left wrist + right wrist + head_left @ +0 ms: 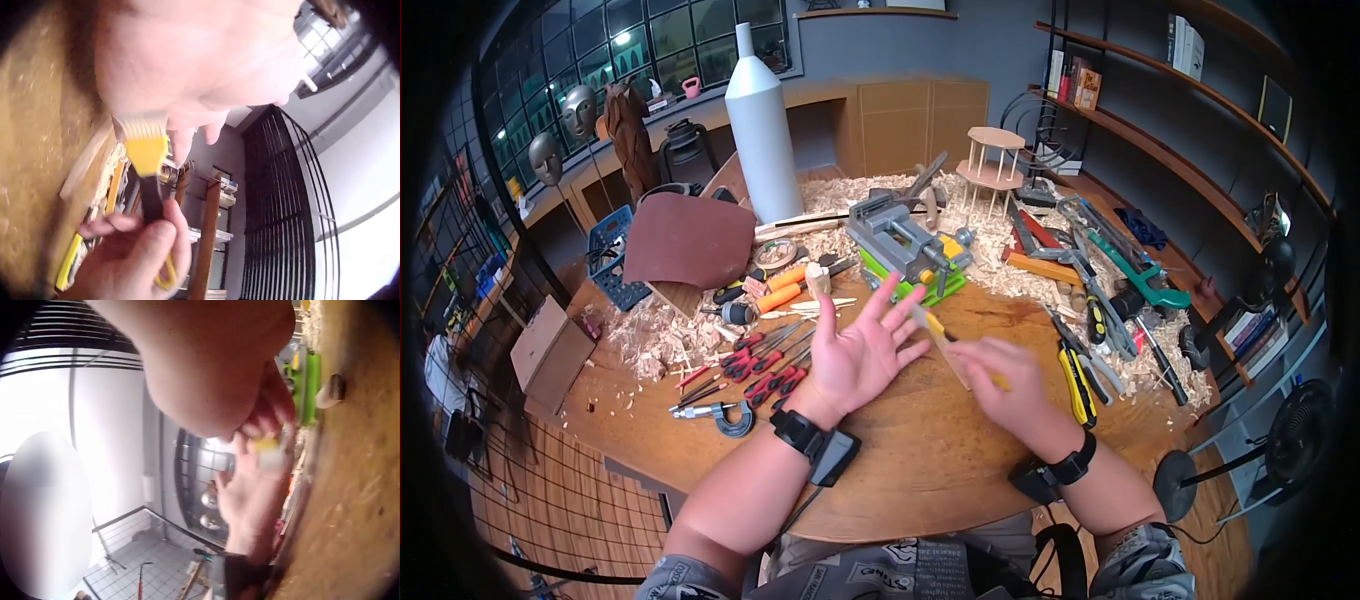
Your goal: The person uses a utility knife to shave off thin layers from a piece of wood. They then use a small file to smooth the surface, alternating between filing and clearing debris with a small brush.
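My right hand (1005,385) grips a small flat brush (147,153) with a yellow and dark handle and pale bristles. In the left wrist view the bristles lie right at the edge of my left hand (860,355). That left hand is raised over the table, palm up, fingers spread and nothing in its grasp. Blurred in the right wrist view, the brush head (269,453) overlaps the left fingers and palm. A pale wooden strip (87,156) lies on the table below the hands.
Red-handled screwdrivers (755,360) and a micrometer (725,415) lie left of my left hand. A grey vise (900,235) stands ahead among wood shavings. Right of my right hand are a yellow-black utility knife (1077,385), pliers and saws. A tall white bottle (762,140) stands behind.
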Demonstrator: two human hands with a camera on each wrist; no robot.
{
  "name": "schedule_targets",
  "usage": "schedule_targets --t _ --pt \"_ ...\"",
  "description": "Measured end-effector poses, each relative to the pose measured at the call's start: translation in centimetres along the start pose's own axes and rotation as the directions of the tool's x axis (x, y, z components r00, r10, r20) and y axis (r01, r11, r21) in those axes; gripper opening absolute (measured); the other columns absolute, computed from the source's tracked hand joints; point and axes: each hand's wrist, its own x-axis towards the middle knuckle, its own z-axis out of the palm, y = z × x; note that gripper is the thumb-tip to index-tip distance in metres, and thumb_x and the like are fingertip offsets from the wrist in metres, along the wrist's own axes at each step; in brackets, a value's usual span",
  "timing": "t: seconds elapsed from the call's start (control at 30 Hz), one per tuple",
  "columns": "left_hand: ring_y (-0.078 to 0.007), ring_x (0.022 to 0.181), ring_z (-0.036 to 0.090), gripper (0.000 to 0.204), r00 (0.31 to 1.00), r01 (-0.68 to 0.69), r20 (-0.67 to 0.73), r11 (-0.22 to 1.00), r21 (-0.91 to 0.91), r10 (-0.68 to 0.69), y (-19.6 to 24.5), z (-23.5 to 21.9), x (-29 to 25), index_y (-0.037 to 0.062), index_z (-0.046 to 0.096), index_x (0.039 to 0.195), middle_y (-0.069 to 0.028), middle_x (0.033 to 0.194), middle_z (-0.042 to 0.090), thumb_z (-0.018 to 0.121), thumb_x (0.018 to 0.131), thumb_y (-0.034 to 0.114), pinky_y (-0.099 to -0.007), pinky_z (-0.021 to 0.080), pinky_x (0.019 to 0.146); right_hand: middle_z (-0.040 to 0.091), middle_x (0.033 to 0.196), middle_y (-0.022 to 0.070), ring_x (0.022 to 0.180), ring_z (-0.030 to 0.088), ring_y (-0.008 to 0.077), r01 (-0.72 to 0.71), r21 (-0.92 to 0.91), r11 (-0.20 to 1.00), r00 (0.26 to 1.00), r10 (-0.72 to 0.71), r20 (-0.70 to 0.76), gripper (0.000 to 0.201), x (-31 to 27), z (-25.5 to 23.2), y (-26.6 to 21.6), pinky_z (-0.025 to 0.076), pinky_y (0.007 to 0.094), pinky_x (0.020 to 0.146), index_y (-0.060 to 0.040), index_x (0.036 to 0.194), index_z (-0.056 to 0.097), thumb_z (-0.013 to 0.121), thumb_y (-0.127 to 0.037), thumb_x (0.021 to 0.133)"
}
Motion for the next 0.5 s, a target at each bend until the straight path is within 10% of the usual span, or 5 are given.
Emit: schedule_targets --t 0.07,0.2,0.27,0.4,0.5 --pt "-0.0368 0.148 0.027 0.099 0.999 0.026 0.038 0.997 -0.074 -0.023 0.2 0.0 0.0 0.0247 0.021 0.161 -0.0128 0.164 0.026 0.022 0.085 0.089 -0.0525 0.025 0.118 0.071 0.085 0.0085 0.068 0.067 0.0134 -0.249 0.384 0.889 0.968 0.235 0.086 0.024 -0.1 -1.1 -1.2 0.053 0.0284 0.062 -0.0033 0.114 0.073 0.057 -0.003 0.096" --pt "-0.0363 0.148 0.026 0.099 1.0 -0.026 -0.008 1.0 -0.01 0.026 -0.4 1.0 -0.2 0.024 0.02 0.161 -0.0124 0.164 0.025 0.021 0.086 0.089 -0.0527 0.024 0.118 0.073 0.092 0.0142 0.076 0.072 0.0251 -0.097 0.293 0.951 0.979 0.039 0.199 0.026 -0.1 -0.2 -2.4 0.056 0.0326 0.071 -0.0105 0.119 0.072 0.067 -0.013 0.093" --pt "-0.0361 0.148 0.027 0.099 0.999 -0.053 -0.013 0.998 -0.018 0.053 -0.2 1.0 -0.4 0.0242 0.02 0.161 -0.0122 0.165 0.024 0.021 0.086 0.088 -0.0528 0.024 0.118 0.073 0.093 0.014 0.076 0.071 0.0287 -0.378 0.385 0.842 0.864 0.172 0.474 0.028 0.1 -1.0 -1.2 0.056 0.034 0.072 -0.0106 0.121 0.071 0.067 -0.014 0.093" --pt "-0.0358 0.147 0.028 0.097 0.994 -0.1 -0.026 0.993 0.058 0.102 0.0 0.6 -0.3 0.0248 0.019 0.161 -0.0116 0.165 0.024 0.021 0.087 0.087 -0.0521 0.024 0.118 0.073 0.093 0.0118 0.078 0.07 0.0307 0.031 0.102 0.994 0.985 -0.047 0.164 0.029 1.0 -2.2 -1.4 0.057 0.0367 0.071 -0.0151 0.123 0.07 0.065 -0.019 0.095" --pt "-0.0359 0.147 0.029 0.096 0.993 -0.114 -0.033 0.993 0.019 0.114 0.0 0.5 -0.2 0.0245 0.019 0.161 -0.0113 0.165 0.023 0.021 0.088 0.086 -0.0515 0.025 0.118 0.072 0.091 0.0094 0.072 0.069 0.0254 0.119 0.229 0.966 0.914 -0.197 0.356 0.03 0.4 -0.7 -1.8 0.055 0.0328 0.065 -0.0153 0.12 0.072 0.07 -0.016 0.091"
